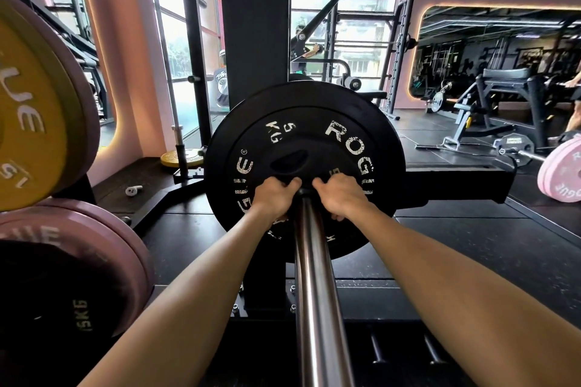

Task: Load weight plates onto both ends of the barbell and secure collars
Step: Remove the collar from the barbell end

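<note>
On the steel barbell sleeve (314, 276), running away from the camera, a black 5 kg plate (303, 166) is seated upright. Its face is gripped beside the hub by both hands: the left hand (275, 195) and right hand (341, 196), fingers curled against it, either side of the bar. Yellow and pink plates (41, 141) are stored at left.

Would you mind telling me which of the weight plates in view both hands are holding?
The black 5 kg plate on the steel barbell, gripped by the left hand and right hand; the yellow and pink plates sit untouched.
</note>
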